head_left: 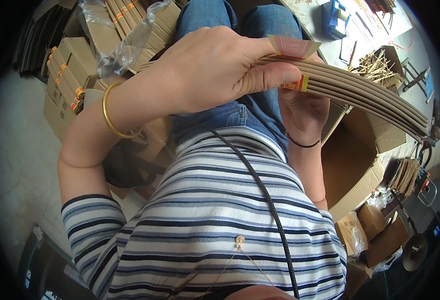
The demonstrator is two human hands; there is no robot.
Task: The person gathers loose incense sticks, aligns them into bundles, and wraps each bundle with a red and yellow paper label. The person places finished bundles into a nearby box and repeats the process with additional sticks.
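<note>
A bundle of long brown incense sticks (pixel 362 86) lies across my lap, pointing to the right. My left hand (pixel 212 69), with a gold bangle at the wrist, grips it from above, thumb pressed on the near side. Around the sticks runs a red and yellow paper band (pixel 297 83); its pale loose end (pixel 294 47) stands up above the bundle. My right hand (pixel 306 108) is under and behind the same sticks at the band, its fingers partly hidden by them. The sticks' left ends are mostly covered by my left hand and forearm.
Banded incense bundles (pixel 64 77) rest on cardboard boxes (pixel 75 56) at left, near clear plastic wrap (pixel 124 52). An open cardboard box (pixel 355 161) stands right of my lap. A table (pixel 313 17) at upper right bears a blue tape dispenser (pixel 335 20). Loose sticks (pixel 377 67) fill another box.
</note>
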